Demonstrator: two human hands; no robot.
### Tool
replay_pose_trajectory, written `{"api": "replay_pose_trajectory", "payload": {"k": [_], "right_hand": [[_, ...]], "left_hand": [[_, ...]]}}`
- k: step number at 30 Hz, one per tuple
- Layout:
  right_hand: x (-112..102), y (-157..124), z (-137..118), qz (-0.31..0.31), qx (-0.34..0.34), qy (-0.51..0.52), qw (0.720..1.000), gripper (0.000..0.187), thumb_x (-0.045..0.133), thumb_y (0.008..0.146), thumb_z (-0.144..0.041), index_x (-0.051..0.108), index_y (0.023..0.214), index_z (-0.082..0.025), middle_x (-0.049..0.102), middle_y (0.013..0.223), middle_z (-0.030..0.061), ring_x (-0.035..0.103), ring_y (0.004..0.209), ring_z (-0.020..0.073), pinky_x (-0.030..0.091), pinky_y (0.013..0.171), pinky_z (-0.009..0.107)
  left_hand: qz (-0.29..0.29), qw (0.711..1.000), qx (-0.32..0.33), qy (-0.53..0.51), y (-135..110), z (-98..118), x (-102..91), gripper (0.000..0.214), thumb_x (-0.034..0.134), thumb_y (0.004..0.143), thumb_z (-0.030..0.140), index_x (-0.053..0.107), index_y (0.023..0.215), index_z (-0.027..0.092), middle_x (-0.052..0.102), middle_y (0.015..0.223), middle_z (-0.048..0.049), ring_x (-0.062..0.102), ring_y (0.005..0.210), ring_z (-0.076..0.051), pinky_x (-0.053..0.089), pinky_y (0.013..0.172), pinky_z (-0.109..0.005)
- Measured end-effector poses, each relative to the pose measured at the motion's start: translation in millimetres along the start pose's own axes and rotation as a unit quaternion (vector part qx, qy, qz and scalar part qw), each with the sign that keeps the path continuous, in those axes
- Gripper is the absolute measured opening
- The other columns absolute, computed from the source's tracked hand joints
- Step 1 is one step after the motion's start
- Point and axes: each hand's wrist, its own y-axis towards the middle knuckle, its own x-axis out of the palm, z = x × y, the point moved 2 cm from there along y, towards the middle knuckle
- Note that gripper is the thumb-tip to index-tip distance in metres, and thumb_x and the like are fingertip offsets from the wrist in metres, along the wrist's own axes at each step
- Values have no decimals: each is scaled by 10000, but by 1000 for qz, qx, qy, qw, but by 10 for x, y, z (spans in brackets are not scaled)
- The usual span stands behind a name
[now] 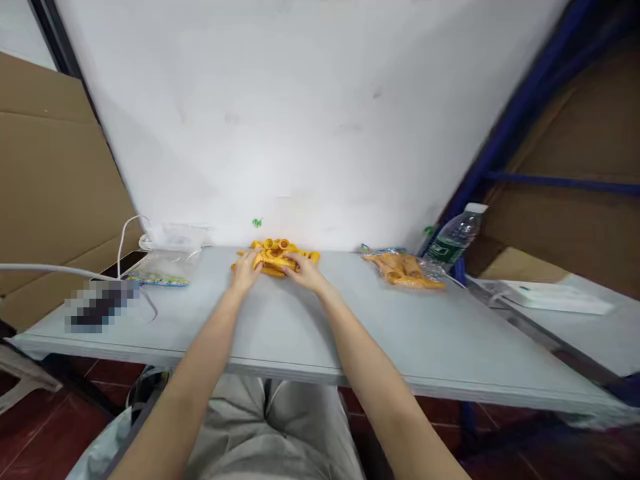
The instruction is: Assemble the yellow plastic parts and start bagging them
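A heap of yellow-orange plastic parts [277, 253] lies at the far edge of the grey table [320, 333], against the white wall. Both my arms reach out to it. My left hand [246, 269] rests on the left side of the heap, fingers curled over the pieces. My right hand [306, 269] lies on the right side, fingers laid over the parts. Motion blur hides whether either hand really grips a piece.
A clear bag of similar orange parts [407, 269] lies to the right, next to a plastic water bottle [454, 239]. At the left are clear plastic bags [167, 261], a phone [123, 263] with a white cable, and cardboard. A white box [550, 296] sits on the neighbouring table.
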Motion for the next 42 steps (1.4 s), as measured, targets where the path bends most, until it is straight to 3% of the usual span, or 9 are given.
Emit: {"api": "replay_pose_trajectory", "payload": {"k": [7,13,17,26,34,42], "right_hand": [[-48,19,6,-6,-27,-74,997,297,567,880,-253,611,1159,-163,651,1153,127,590,1098,251,455,935,385],[-111,-7,-134,-2,-8,-172,985,260,538,898,-233,600,1143,-175,651,1124,125,579,1034,262,414,857,376],[-140,-28,-201,21,-9,-216,976,255,535,905,-254,605,1143,-195,664,1128,120,552,1045,268,365,897,399],[-90,-20,-225,24,-14,-203,979,298,473,934,-243,574,1212,-203,659,1181,121,530,1146,265,207,1070,549],[-56,-6,-240,18,-3,-219,976,201,493,908,-167,595,1078,-194,684,1087,105,575,1058,255,250,1050,545],[-89,-28,-259,48,-3,-240,970,198,499,897,-183,575,1079,-200,647,1096,117,579,1026,244,263,1054,519]], "left_hand": [[-14,1000,-2,-9,-18,56,-16,397,574,828,121,588,1215,211,653,1228,-63,591,1169,-208,476,1020,-353],[4,1000,-14,-10,-35,89,-24,384,594,823,119,598,1187,240,673,1196,-39,624,1111,-198,508,971,-331],[18,1000,-7,-12,-38,87,-10,370,597,830,125,597,1176,255,674,1190,-34,629,1097,-193,511,962,-330],[21,999,29,-16,-55,119,22,323,556,878,173,587,1195,223,659,1204,-70,602,1141,-203,494,979,-349],[16,999,45,-2,-63,123,60,347,563,874,177,570,1215,243,653,1227,-59,606,1146,-203,494,988,-351],[20,999,32,-6,-63,129,58,347,568,875,181,548,1219,227,657,1214,-68,626,1100,-200,517,938,-339]]}}
